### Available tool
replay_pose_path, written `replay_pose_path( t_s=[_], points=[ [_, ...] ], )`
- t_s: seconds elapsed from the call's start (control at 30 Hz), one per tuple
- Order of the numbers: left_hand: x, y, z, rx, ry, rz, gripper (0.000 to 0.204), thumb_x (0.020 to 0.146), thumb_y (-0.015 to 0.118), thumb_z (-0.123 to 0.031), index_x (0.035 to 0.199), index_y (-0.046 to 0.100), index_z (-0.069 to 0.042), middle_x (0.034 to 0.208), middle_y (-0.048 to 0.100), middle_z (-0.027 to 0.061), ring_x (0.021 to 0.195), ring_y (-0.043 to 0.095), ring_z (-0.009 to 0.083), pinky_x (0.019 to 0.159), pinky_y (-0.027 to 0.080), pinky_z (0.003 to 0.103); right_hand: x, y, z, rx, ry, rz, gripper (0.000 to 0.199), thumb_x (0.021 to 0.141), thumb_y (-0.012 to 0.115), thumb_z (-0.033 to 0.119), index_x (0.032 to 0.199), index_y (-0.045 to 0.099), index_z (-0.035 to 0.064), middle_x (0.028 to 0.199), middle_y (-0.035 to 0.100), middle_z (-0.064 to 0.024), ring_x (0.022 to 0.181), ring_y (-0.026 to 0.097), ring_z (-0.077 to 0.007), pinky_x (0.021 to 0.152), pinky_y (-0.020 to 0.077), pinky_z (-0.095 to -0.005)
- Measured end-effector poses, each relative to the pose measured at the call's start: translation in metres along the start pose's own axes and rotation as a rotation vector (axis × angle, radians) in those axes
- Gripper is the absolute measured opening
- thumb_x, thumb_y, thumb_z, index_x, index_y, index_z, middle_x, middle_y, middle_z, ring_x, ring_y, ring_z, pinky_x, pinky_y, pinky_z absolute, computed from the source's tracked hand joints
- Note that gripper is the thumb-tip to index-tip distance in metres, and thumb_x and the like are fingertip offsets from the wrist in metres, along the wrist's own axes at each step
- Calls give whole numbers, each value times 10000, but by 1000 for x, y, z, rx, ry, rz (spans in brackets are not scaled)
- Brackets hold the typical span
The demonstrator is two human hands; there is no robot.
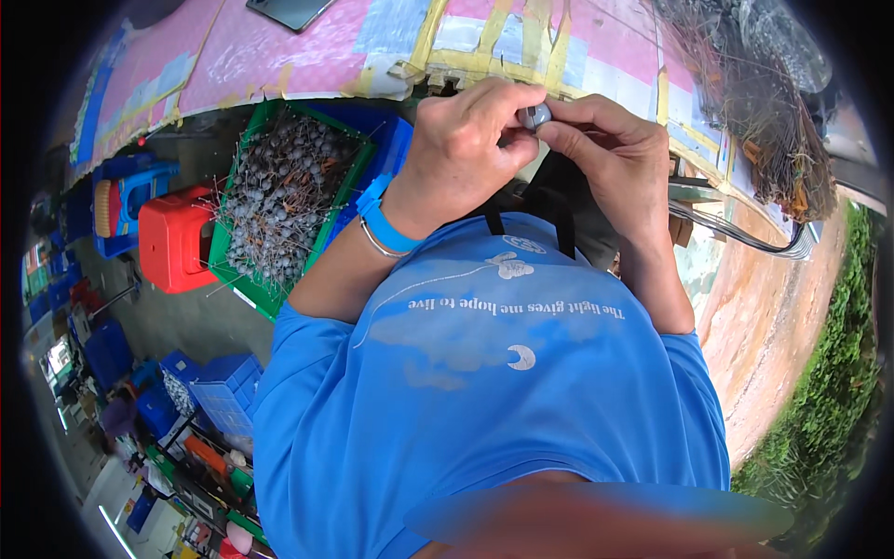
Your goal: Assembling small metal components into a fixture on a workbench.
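Small grey piece (pixel 534 116) pinched tight near the tabletop's (pixel 279 58) edge!

Here's the left hand (pixel 475 130), fingertips closed on one side of the piece, and the right hand (pixel 610 149) meets it opposite, thumb and forefinger gripping! The piece sits right between them. Over to the person's left, a green crate (pixel 261 293) is heaped with wire-stemmed grey balls (pixel 284 186), a red stool (pixel 172 247) just beside it. Up on the tabletop: a dark phone (pixel 291 9) and, far right, a tangled brown bundle (pixel 792 172).

One wide, head-worn fisheye view looks steeply down from close above the blue shirt (pixel 503 419) toward the surface (pixel 279 56).
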State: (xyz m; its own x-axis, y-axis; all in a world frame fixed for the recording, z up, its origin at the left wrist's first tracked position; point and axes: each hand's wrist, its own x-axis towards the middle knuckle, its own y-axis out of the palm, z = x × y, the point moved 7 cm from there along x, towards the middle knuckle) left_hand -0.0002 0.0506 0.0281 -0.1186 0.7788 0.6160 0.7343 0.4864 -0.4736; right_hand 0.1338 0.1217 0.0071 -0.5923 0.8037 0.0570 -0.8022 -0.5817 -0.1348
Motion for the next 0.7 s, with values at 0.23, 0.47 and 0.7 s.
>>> replay_pose_path(
  t_s=[0.23,0.47,0.7],
  points=[
    [0,12,17,-372,-255,89,449,746,714,105,1168,671,-43,1084,711,89,863,718,153,737,584,246,19,-15,-16,263,18,107,221,873,731,112,1047,702,-21,928,709,-62,872,649,-115,797,519,-247],
    [-4,24,19,-540,-364,39,471,777,704,74,1234,631,-12,1058,699,100,881,706,138,767,577,251,20,9,-28,739,51,235,313,967,607,176,1189,604,-45,1021,676,-109,929,641,-164,821,517,-290],
    [11,8,6,-479,-281,-93,411,730,765,19,1126,660,-14,892,722,89,801,722,159,713,590,270,21,10,-41,788,71,80,324,964,598,153,1202,568,-65,1110,655,-153,1029,633,-206,930,496,-319]
  ],
)
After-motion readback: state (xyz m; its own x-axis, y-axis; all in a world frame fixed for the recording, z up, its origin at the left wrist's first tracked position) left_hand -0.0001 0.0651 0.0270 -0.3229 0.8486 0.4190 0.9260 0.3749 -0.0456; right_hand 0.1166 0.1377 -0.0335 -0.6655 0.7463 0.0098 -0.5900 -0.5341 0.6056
